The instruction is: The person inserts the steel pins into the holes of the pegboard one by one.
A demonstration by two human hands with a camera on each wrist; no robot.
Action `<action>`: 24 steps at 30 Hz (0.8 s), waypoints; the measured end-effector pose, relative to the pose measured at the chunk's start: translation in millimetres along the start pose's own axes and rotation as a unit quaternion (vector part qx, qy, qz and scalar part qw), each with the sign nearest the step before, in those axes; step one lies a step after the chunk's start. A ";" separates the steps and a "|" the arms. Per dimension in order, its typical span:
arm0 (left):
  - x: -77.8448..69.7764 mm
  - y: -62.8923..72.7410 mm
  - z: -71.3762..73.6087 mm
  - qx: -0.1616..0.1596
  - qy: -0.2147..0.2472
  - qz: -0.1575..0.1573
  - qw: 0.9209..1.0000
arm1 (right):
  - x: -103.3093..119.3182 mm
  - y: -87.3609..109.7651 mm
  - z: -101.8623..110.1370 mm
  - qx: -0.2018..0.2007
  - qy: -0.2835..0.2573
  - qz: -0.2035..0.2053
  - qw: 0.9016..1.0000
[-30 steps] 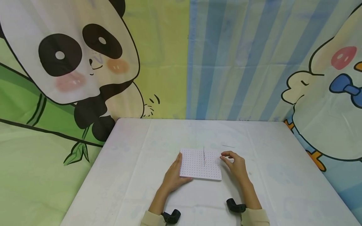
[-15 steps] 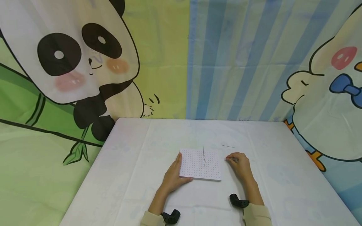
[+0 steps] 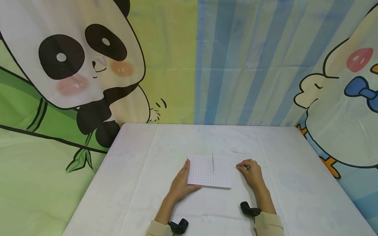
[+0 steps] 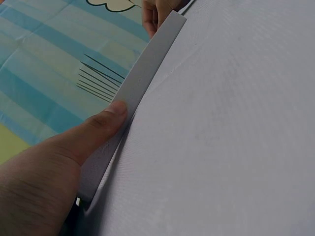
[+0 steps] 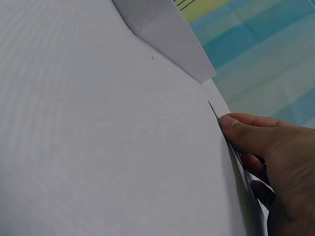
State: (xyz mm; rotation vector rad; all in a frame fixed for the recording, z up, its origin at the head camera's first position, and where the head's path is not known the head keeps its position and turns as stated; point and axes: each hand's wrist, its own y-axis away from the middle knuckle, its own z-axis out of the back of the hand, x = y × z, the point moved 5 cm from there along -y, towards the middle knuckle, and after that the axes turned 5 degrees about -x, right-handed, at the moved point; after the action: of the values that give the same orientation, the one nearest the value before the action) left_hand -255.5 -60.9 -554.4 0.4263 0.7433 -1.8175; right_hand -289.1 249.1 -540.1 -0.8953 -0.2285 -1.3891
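Note:
A white square pegboard [image 3: 200, 178] with rows of small holes lies on the table. Several thin dark pins [image 3: 213, 160] stand upright in a line near its middle; the left wrist view shows the pins [image 4: 104, 66] side by side above the edge. My left hand [image 3: 181, 183] holds the board's near left corner, thumb [image 4: 101, 125] against the front edge and fingers along the left side. Right of the board, my right hand [image 3: 251, 172] pinches a thin pin [image 5: 213, 109] between thumb and index finger, low over the tabletop, its tip pointing toward the board.
Another thin pin [image 3: 238, 152] lies on the white-covered table [image 3: 141, 196] beyond my right hand. A cartoon-printed curtain [image 3: 165, 65] hangs behind the table and round its sides. Black wrist cameras [image 3: 179, 226] sit on both wrists.
My right hand has moved right, away from the board's right edge, and down to the table, where a pin now shows between its fingertips. The left hand and board have stayed put.

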 end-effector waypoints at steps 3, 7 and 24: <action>0.5 -0.5 -0.3 0.001 -0.003 0.001 1.000 | -0.4 0.3 -0.8 0.003 -0.005 0.005 1.000; 0.6 -0.5 0.0 0.001 -0.003 0.001 1.000 | -0.3 1.1 -1.6 0.004 0.001 0.017 1.000; 0.2 0.1 0.7 0.000 0.005 -0.004 1.000 | 0.3 1.8 -3.5 0.010 0.003 0.022 1.000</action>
State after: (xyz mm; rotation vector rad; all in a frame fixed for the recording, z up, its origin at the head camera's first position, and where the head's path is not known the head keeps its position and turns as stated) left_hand -255.5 -61.5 -554.1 0.4325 0.7521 -1.8234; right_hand -288.6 246.5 -542.9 -0.8746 -0.2166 -1.3465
